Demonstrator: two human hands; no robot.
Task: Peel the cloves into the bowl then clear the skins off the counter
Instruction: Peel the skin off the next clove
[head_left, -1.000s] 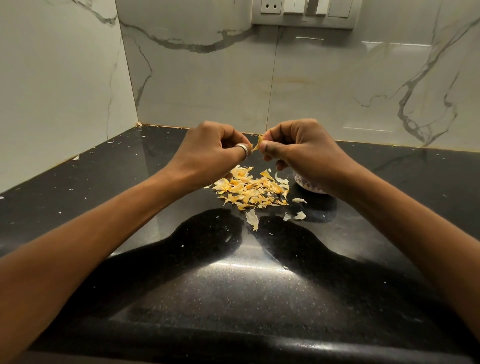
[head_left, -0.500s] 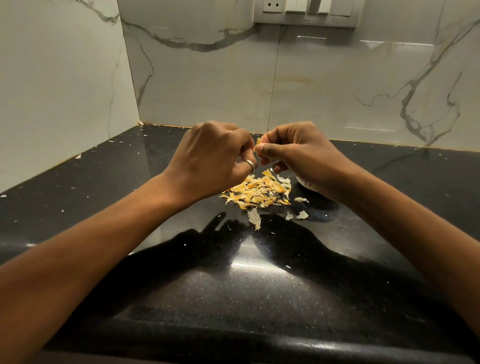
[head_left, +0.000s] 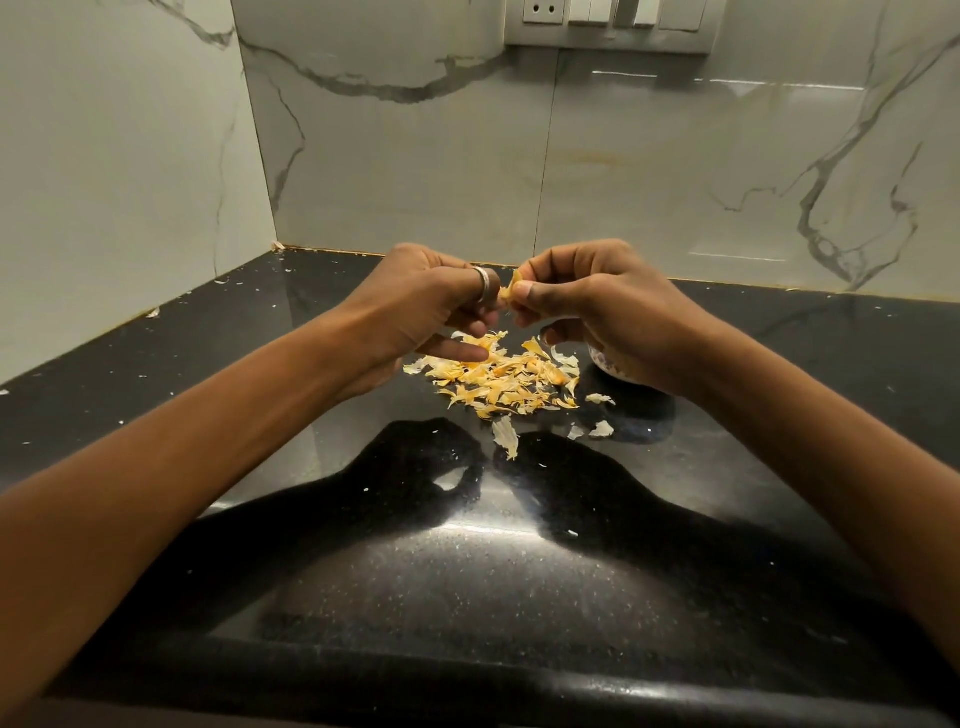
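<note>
Centre frame: the right hand (head_left: 597, 312) pinches a clove (head_left: 511, 291) between thumb and forefinger. The left hand (head_left: 431, 306), fingers curled, nips its skin. Skins (head_left: 504, 379) lie heaped on the counter (head_left: 467, 571) just below. The bowl (head_left: 608, 364) is mostly hidden behind the right wrist. Recommended: peel over the heap, then drop the clove into the bowl.

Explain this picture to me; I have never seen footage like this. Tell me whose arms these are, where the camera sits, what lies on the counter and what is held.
There is no machine here. A person works with bare hands, filmed by one camera worn on the head, which looks forward and down. The left hand and the right hand both pinch a small yellowish clove, probably to peel it. Below them a pile of peeled skins lies on the black counter. A small patterned bowl is mostly hidden by the right hand.
</note>
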